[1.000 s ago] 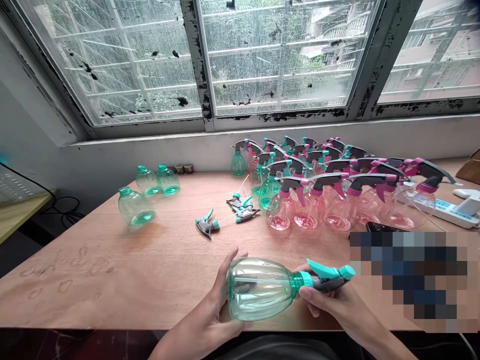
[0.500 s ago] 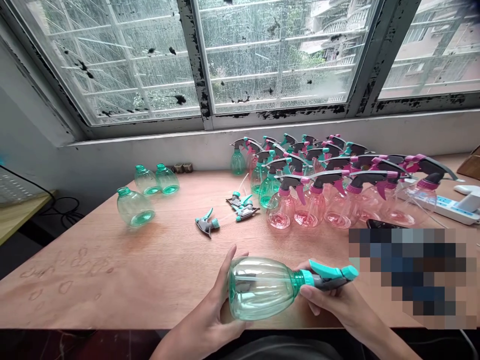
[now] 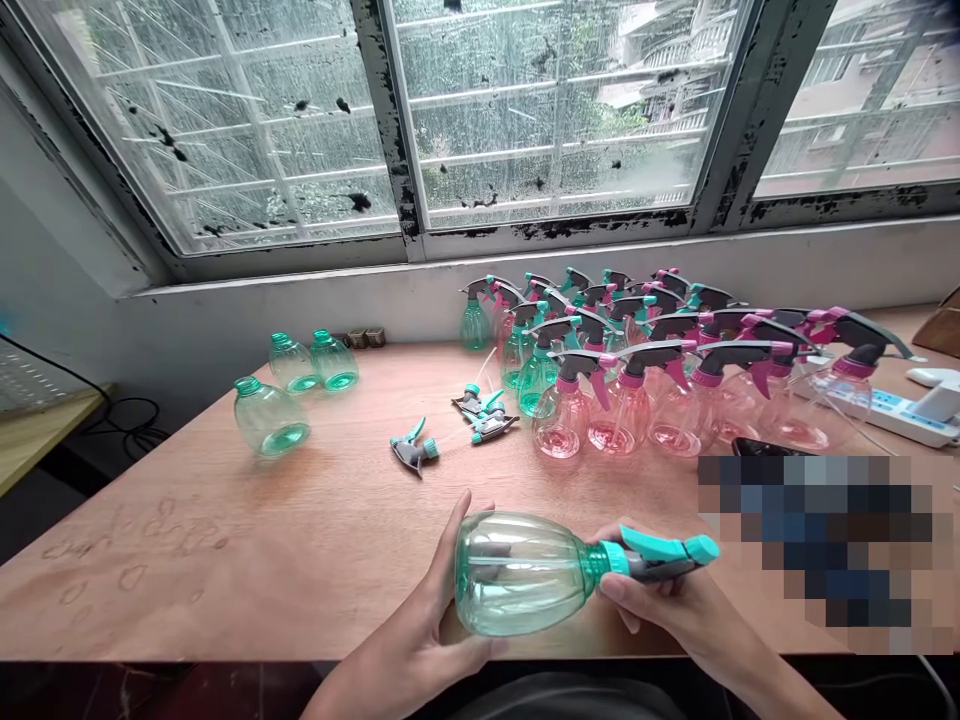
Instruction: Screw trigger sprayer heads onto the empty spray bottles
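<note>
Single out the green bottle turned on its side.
The bottle held between the left hand and right hand; the other green bottles stand upright on the table.

Table [image 3: 315,560]: plain reddish-brown wood, clock directions taken from its middle with the window side as 12. Surface bears ring marks [image 3: 131,577] and scrawled lines at 8 o'clock. At 10 o'clock, three green bottles [image 3: 270,422] stand grouped. At 11 o'clock, small brown blocks [image 3: 366,338] sit at the far edge. Between 11 and 12, three grey-and-teal spray heads [image 3: 412,452] lie on their sides, two close together. From 12 to 2, pink and green spray bottles [image 3: 561,425] stand upright, closely packed. Toward 2, a white power strip [image 3: 921,426].
</note>
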{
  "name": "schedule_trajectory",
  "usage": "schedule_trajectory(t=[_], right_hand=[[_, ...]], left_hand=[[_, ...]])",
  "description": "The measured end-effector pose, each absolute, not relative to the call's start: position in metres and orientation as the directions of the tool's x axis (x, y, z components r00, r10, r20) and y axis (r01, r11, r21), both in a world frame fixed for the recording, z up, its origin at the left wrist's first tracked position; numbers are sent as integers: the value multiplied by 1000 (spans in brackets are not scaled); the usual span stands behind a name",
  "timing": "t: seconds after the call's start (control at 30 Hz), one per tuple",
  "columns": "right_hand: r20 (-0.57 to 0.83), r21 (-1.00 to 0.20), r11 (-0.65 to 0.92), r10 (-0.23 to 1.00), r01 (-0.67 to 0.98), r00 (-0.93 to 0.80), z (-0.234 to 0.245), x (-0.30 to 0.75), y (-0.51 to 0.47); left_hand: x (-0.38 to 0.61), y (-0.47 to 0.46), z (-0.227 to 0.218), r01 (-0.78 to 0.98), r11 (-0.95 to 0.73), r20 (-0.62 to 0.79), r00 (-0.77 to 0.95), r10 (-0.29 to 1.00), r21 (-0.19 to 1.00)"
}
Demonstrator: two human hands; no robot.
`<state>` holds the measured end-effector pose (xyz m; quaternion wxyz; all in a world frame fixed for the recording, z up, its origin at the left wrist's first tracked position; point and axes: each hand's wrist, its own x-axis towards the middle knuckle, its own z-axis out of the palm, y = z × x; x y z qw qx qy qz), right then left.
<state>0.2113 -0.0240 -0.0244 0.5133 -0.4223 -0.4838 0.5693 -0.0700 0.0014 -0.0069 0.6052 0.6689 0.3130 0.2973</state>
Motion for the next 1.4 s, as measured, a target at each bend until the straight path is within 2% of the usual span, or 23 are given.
schedule_trajectory(t=[0.23, 0.5, 0.87, 1.2, 1.4], right_hand=[[20, -979, -5, 992, -203, -121, -27, 212, -25], [5, -987, -18, 989, -160, -145, -26, 212, -25], [-22, -992, -38, 991, -118, -131, -24, 209, -26], [-8, -993, -25, 989, -116, -149, -25, 211, -25], [2, -996, -9, 992, -84, -128, -26, 211, -24]], left_hand=[[-77, 4, -15, 50, 0, -31, 625, 780, 999], [-73, 2, -7, 70, -54, 0, 608, 794, 996], [-79, 6, -13, 69, 1, -45, 636, 771, 998], [-79, 6, -10, 128, -63, -29, 615, 788, 990], [-73, 4, -5, 86, -113, 42, 583, 811, 990]])
